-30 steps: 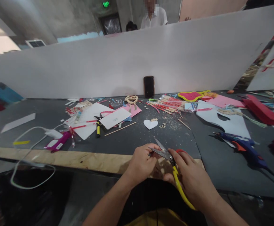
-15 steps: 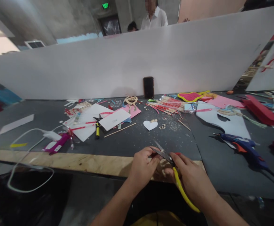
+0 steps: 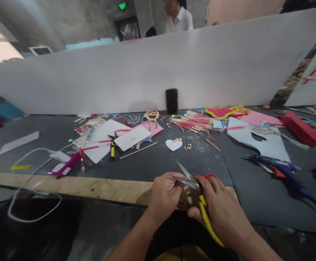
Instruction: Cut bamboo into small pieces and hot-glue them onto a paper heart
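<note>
My right hand (image 3: 219, 204) is closed around a pair of scissors (image 3: 208, 219) with a yellow handle and red on the other loop. The blades stand apart, pointing up and left over the table's near edge. My left hand (image 3: 164, 194) is in a pinch beside the lower blade; whatever its fingers hold is hidden or too small to name. Beyond the blades lies a white paper heart (image 3: 173, 145) with several small pale wooden bits (image 3: 177, 140) along its upper right edge. A small pile of similar bits (image 3: 187, 146) sits to the right of it.
A blue glue gun (image 3: 281, 167) lies at the right. Left are yellow-handled pliers (image 3: 112, 150), a white card (image 3: 132, 138) and a purple device (image 3: 65, 166) with a white cable. Bundled sticks (image 3: 192, 121) and a propped phone (image 3: 172, 101) are at the back.
The scissors' blades have opened wider, and the red loop shows more. The pale piece between the blades is no longer visible there. My left hand has barely moved.
</note>
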Action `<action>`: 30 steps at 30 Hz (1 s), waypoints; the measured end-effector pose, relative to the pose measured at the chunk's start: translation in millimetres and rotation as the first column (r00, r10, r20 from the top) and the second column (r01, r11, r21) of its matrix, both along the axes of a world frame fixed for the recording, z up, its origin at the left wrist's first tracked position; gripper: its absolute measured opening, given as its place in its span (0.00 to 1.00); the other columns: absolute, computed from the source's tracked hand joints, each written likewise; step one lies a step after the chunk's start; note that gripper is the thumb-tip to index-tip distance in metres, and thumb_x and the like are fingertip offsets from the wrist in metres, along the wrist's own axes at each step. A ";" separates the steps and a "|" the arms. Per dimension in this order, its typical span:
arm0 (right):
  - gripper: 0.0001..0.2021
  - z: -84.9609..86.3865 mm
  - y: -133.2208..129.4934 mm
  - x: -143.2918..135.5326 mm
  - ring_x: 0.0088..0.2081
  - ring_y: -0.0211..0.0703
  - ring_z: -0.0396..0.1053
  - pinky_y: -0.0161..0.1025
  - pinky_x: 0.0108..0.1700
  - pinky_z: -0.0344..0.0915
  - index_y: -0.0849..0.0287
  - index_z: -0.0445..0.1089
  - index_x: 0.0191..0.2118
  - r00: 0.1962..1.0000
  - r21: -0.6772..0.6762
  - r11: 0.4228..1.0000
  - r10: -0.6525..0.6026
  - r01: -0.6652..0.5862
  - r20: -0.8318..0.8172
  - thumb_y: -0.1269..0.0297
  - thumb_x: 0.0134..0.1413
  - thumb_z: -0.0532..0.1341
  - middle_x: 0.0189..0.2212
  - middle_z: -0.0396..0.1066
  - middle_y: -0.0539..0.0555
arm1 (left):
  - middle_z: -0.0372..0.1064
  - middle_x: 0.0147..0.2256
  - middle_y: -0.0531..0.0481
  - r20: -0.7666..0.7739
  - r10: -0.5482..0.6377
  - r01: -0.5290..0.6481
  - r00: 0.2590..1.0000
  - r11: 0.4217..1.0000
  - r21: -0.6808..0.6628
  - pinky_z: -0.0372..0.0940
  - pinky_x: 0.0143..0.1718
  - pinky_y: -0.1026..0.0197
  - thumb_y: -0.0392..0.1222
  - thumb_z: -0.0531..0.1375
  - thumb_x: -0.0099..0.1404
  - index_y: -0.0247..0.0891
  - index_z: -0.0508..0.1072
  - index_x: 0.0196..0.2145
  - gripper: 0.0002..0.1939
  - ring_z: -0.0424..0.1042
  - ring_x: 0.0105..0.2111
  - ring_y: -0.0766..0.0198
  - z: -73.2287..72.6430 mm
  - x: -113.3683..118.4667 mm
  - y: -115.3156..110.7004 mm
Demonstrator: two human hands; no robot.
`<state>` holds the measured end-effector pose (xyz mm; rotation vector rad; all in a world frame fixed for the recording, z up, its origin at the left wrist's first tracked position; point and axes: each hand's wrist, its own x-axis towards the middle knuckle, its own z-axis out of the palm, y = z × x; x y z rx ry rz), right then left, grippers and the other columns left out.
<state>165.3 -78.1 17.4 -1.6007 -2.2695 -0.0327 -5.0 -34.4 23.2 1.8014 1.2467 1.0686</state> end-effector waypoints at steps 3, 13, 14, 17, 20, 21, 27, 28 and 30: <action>0.27 1.6 1.3 0.7 0.40 0.55 0.67 0.49 0.39 0.66 0.62 0.61 0.50 1.000 0.011 1.000 0.016 -0.016 0.011 0.47 0.49 0.58 0.40 0.67 0.62 | 0.77 0.30 0.51 -0.013 -0.013 0.013 1.000 0.999 -0.042 0.65 0.36 0.67 0.28 0.56 0.55 0.36 0.77 0.29 0.10 0.74 0.32 0.64 2.7 -1.7 1.9; 0.21 -4.8 6.6 2.5 0.39 0.51 0.71 0.44 0.38 0.68 0.65 0.63 0.51 0.998 -0.008 0.999 0.051 -0.051 0.047 0.56 0.59 0.53 0.39 0.71 0.61 | 0.76 0.30 0.51 0.039 -0.034 0.039 0.999 0.992 -0.119 0.65 0.34 0.69 0.32 0.57 0.58 0.36 0.77 0.28 0.08 0.74 0.32 0.65 7.8 -3.7 2.7; 0.20 -5.0 6.8 2.8 0.38 0.51 0.71 0.44 0.37 0.68 0.65 0.64 0.51 0.997 -0.005 0.999 0.048 -0.048 0.052 0.57 0.59 0.52 0.38 0.72 0.61 | 0.76 0.30 0.51 0.054 -0.027 0.034 0.998 0.991 -0.130 0.65 0.35 0.69 0.32 0.57 0.58 0.36 0.77 0.28 0.08 0.73 0.32 0.65 6.5 -3.3 2.3; 0.18 -4.9 6.9 3.1 0.36 0.50 0.72 0.44 0.35 0.68 0.64 0.66 0.49 0.998 -0.007 1.000 0.027 -0.027 0.059 0.58 0.60 0.51 0.37 0.73 0.61 | 0.76 0.31 0.51 0.090 -0.003 0.015 0.996 0.990 -0.139 0.64 0.36 0.68 0.34 0.58 0.58 0.36 0.76 0.29 0.07 0.73 0.33 0.65 2.4 -1.8 1.1; 0.18 -5.1 7.2 2.4 0.37 0.51 0.72 0.44 0.35 0.68 0.64 0.66 0.49 0.998 -0.019 1.000 0.007 -0.006 0.064 0.58 0.59 0.51 0.37 0.73 0.60 | 0.76 0.31 0.51 0.107 0.021 -0.006 0.994 0.990 -0.138 0.64 0.36 0.68 0.36 0.58 0.58 0.36 0.76 0.31 0.06 0.73 0.33 0.65 -0.5 0.2 -0.2; 0.18 -5.4 7.3 2.1 0.37 0.52 0.72 0.45 0.36 0.68 0.63 0.65 0.49 0.998 -0.021 1.000 0.002 -0.001 0.066 0.58 0.59 0.51 0.38 0.73 0.61 | 0.76 0.30 0.51 0.105 0.035 -0.020 0.994 0.990 -0.141 0.64 0.36 0.68 0.36 0.59 0.58 0.36 0.76 0.31 0.05 0.73 0.32 0.65 -1.2 0.9 -0.6; 0.19 -4.7 5.3 -2.0 0.40 0.51 0.70 0.45 0.38 0.68 0.62 0.62 0.51 0.999 -0.043 0.999 -0.004 0.005 0.033 0.57 0.60 0.50 0.40 0.71 0.61 | 0.75 0.29 0.51 0.065 0.085 -0.081 0.994 0.995 -0.059 0.63 0.34 0.67 0.35 0.58 0.59 0.36 0.76 0.28 0.06 0.73 0.32 0.65 -3.9 2.9 -2.9; 0.19 -4.1 4.5 -2.8 0.40 0.51 0.70 0.45 0.39 0.68 0.62 0.62 0.51 1.000 -0.037 0.999 -0.004 0.005 0.020 0.57 0.59 0.50 0.40 0.70 0.61 | 0.75 0.29 0.51 0.060 0.089 -0.086 0.994 0.995 -0.045 0.63 0.34 0.67 0.35 0.58 0.59 0.36 0.76 0.28 0.07 0.73 0.32 0.64 -4.3 2.8 -3.4; 0.21 -2.6 2.7 -4.0 0.41 0.52 0.68 0.47 0.40 0.67 0.63 0.61 0.51 1.000 -0.023 1.000 -0.002 0.002 -0.009 0.55 0.57 0.53 0.40 0.69 0.62 | 0.76 0.30 0.50 0.052 0.094 -0.093 0.994 0.995 -0.033 0.64 0.35 0.67 0.33 0.57 0.59 0.36 0.77 0.29 0.08 0.73 0.32 0.64 -5.0 2.2 -4.1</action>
